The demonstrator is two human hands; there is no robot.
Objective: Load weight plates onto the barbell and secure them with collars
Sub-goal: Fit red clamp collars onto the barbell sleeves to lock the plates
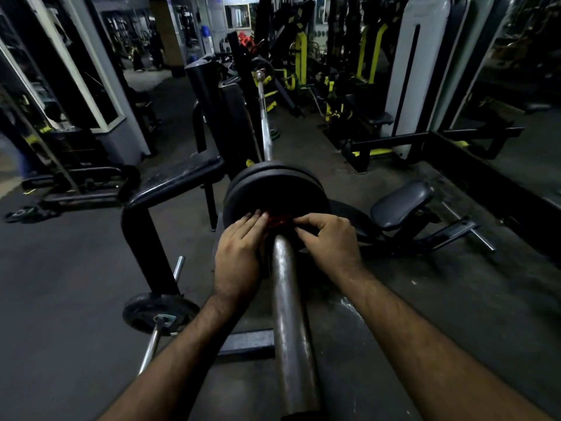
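From the head view, you are on the collar step: two weight plates (274,189) already sit on the near sleeve of the barbell (288,299), which runs away from you over the bench rack. The red collar (277,221) is on the sleeve, right up against the outer plate, between your hands.

Your left hand (239,256) lies with fingers nearly straight along the left side of the sleeve, fingertips touching the collar. Your right hand (329,241) has its fingers curled, pinching the collar's right side.

Next, I judge, you must press the collar flush to the plate and lock it; whether it is already clamped I cannot tell.
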